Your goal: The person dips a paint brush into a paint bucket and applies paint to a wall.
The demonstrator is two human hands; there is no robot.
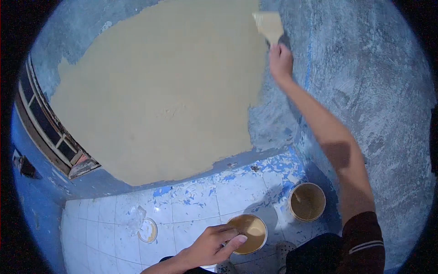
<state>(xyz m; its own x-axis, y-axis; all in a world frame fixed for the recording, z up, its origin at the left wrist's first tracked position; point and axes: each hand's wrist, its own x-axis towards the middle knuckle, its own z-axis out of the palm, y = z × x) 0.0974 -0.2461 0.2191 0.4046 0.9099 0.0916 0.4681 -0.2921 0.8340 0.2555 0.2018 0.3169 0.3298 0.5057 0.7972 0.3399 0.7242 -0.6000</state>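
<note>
My right hand (281,63), arm stretched up, is closed around the handle of a wide flat paintbrush (271,28). Its pale, blurred head lies at the right edge of a beige painted area (169,77) on the grey-blue wall. Low in the view, my left hand (213,247) grips the near-left rim of a round paint bucket (261,242), thumb over the edge. Beige-brown paint shows inside this bucket. Some of the left fingers are hidden behind the hand and rim.
A second bucket (324,203) with brownish contents stands on the right. On the white tiled floor (191,235) lie blue paint flakes, a paint-smeared round lid (153,230) and clear plastic (135,217). A framed window (48,121) is at left; the wall corner is at right.
</note>
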